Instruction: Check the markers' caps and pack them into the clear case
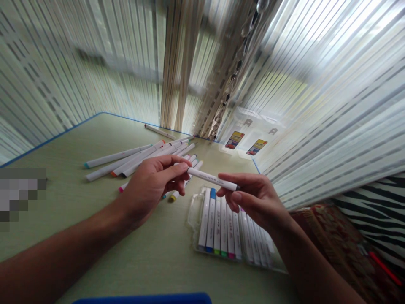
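Between my hands a white marker pen (209, 177) with a dark end is held up, tilted slightly down to the right. My left hand (158, 175) pinches its left end between thumb and fingers. At the dark right end, my right hand (253, 196) has its fingers and thumb closed around the pen. Below my right hand lies a clear plastic marker case (193, 215) holding a row of white markers with coloured ends, partly hidden by that hand. Behind my left hand a loose pile of white markers (139, 158) spreads over the light green table (152, 257).
A clear case lid (243, 152) with two yellow-and-red labels stands at the back by the striped curtain (126, 63). One marker (160, 131) lies apart near the back edge. A blue object (142, 299) shows at the front edge; zebra-striped fabric (373, 211) is at right.
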Available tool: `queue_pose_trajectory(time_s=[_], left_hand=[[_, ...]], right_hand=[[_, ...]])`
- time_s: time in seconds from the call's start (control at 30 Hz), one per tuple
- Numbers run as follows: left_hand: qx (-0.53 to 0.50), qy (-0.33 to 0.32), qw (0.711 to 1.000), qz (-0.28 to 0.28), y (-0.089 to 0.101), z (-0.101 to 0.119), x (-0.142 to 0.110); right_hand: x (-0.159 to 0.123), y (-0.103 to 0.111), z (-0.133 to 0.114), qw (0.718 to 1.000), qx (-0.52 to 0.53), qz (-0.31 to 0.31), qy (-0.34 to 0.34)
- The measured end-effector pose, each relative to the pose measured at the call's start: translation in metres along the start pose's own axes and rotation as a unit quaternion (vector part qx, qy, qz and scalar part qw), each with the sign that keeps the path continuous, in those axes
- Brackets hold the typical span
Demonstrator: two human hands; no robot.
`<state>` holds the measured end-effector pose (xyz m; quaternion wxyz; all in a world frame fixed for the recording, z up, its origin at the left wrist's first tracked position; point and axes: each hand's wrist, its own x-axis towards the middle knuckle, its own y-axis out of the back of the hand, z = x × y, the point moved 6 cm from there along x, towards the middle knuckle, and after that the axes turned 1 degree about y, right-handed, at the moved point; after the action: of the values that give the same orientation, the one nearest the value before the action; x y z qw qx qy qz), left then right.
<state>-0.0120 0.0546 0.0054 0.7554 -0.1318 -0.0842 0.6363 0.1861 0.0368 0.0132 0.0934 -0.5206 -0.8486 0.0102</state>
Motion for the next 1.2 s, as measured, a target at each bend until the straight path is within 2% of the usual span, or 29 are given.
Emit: queue_pose_trajectory(time_s=[0.3, 0.53, 0.77, 0.93, 1.03, 1.2], left_hand=[[0.105, -0.047, 0.992, -0.044, -0.005, 0.005, -0.005], [0.063, -0.058, 0.994, -0.072, -0.011, 0.006, -0.012], [0.019, -0.065, 0.994, -0.09, -0.011, 0.005, -0.015], [0.098, -0.085, 0.989, -0.068, -0.013, 0.01, -0.016], [0.148, -0.092, 0.983, -0.052, -0.013, 0.013, -0.017], [0.181, -0.074, 0.979, -0.052, -0.012, 0.009, -0.017]], right_hand=[[0.003, 0.015, 0.004, 0.992, -0.041, 0.117, 0.001], [0.007, 0.02, 0.002, 0.986, -0.016, 0.166, 0.012], [0.01, 0.021, 0.002, 0.984, 0.016, 0.18, 0.001], [0.009, 0.023, 0.003, 0.982, 0.01, 0.186, 0.0], [0.009, 0.023, 0.002, 0.982, -0.026, 0.185, 0.005], [0.007, 0.019, -0.003, 0.973, -0.155, 0.169, 0.002]])
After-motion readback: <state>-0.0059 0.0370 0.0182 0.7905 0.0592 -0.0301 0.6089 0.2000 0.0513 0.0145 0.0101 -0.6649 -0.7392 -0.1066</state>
